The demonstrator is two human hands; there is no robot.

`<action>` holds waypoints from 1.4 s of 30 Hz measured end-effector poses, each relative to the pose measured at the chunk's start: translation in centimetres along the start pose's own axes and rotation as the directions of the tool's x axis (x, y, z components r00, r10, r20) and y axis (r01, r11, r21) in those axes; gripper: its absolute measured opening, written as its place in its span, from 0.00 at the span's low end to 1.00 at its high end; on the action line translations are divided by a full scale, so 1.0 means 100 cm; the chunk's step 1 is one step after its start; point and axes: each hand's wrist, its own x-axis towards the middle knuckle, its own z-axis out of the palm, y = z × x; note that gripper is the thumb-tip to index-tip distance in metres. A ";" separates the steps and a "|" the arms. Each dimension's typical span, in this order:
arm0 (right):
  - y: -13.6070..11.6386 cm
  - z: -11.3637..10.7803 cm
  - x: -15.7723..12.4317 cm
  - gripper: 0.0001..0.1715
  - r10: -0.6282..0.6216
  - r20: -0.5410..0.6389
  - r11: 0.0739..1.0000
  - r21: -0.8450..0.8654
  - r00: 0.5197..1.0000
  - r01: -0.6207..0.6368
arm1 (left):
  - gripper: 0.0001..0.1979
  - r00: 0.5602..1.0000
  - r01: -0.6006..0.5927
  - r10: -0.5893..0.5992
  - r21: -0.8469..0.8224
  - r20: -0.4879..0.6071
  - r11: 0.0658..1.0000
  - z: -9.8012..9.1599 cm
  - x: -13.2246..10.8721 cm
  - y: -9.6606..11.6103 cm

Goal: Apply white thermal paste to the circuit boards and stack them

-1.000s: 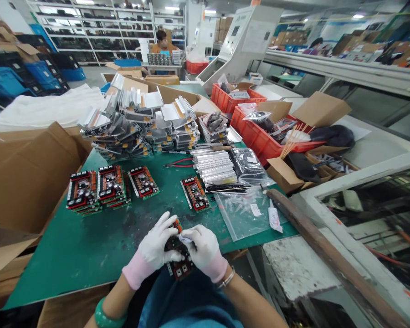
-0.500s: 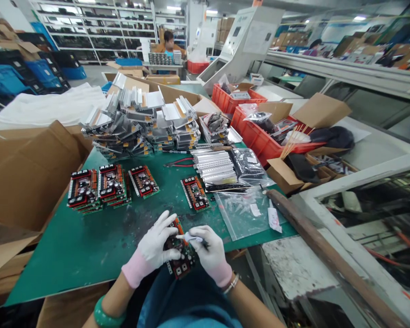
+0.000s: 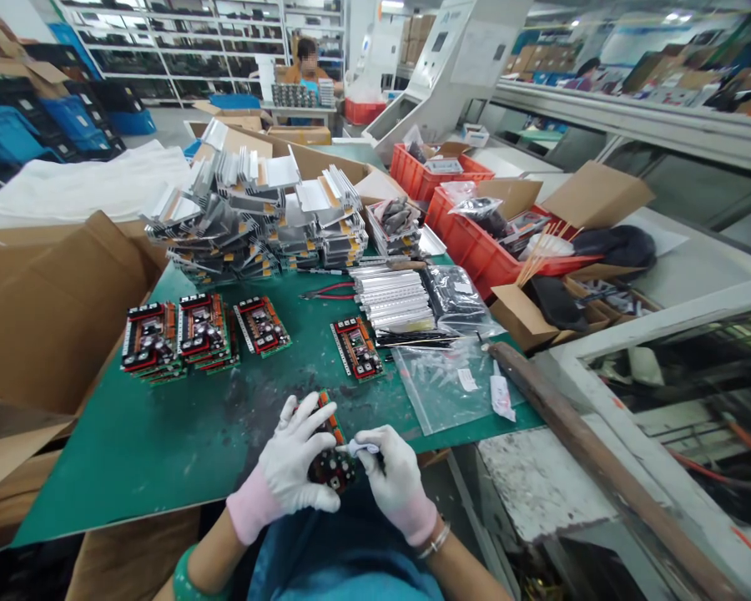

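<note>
**A:** Here's the left hand (image 3: 288,472) in its white glove with pink cuff, fingers (image 3: 306,426) clenched around a dark, red-edged circuit board (image 3: 333,466), held over the near edge of the green-topped table (image 3: 163,451).

**B:** And the right hand (image 3: 397,484)?

**A:** Fingers (image 3: 375,442) pinched on a small white-tipped implement (image 3: 363,448), right at that board.

**B:** What about the containers?

**A:** The near red plastic crate (image 3: 476,250) holds a clear bag of dark parts (image 3: 479,213) and some boards. The farther red crate (image 3: 441,171) has packaged items, too small to tell.

**B:** And that brown cardboard box (image 3: 519,317) beside it?

**A:** Dark pieces inside. On the table, a clear zip bag (image 3: 441,388) lies flat, holding small pale pieces.
</note>
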 end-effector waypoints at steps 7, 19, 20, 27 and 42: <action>0.007 0.009 0.000 0.05 -0.041 0.047 0.996 -0.079 0.998 0.045 | 0.39 0.996 0.051 -0.052 -0.015 -0.078 0.999 0.003 -0.008 0.003; -0.001 -0.001 -0.004 0.06 0.221 -0.101 0.956 0.221 0.970 -0.195 | 0.37 0.985 0.006 0.016 0.128 -0.171 0.992 -0.005 -0.011 0.018; -0.001 -0.002 -0.006 0.05 0.267 -0.106 0.939 0.252 0.958 -0.234 | 0.37 0.981 0.012 0.016 0.143 -0.193 0.990 -0.006 -0.012 0.021; -0.008 -0.012 -0.019 0.03 0.391 -0.105 0.869 0.368 0.914 -0.329 | 0.08 0.955 0.118 -0.101 0.045 -0.280 0.992 -0.004 -0.013 0.048; -0.023 -0.018 -0.011 0.04 -0.062 -0.117 0.998 0.005 0.991 0.063 | 0.10 0.883 0.156 -0.096 0.096 -0.460 0.983 -0.017 -0.004 0.048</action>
